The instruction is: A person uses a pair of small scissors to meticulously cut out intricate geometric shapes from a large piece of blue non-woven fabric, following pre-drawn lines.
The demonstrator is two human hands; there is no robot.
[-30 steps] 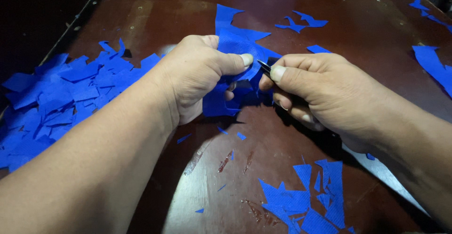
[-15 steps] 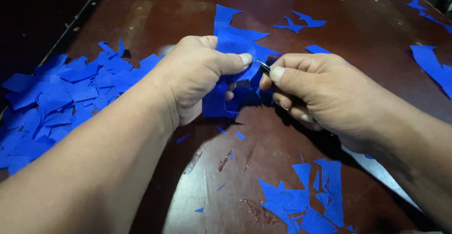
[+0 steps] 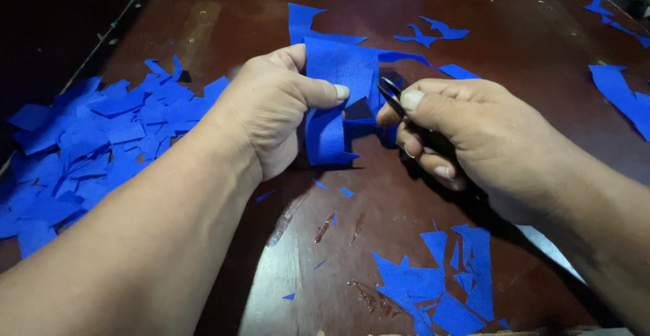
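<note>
Blue cloth strip (image 3: 335, 99), soft and folded, sits pinched in our left hand (image 3: 271, 116) above the brown table (image 3: 223, 25). Our right hand (image 3: 474, 140) grips small black scissors (image 3: 391, 96) just beside it.

Two hands (image 3: 271, 116), perhaps one black tool (image 3: 391, 96).

Bare surface (image 3: 203, 31) is lying open far left; scrap pile (image 3: 88, 146) is crowding the left, cuttings (image 3: 433, 288) near right.
</note>
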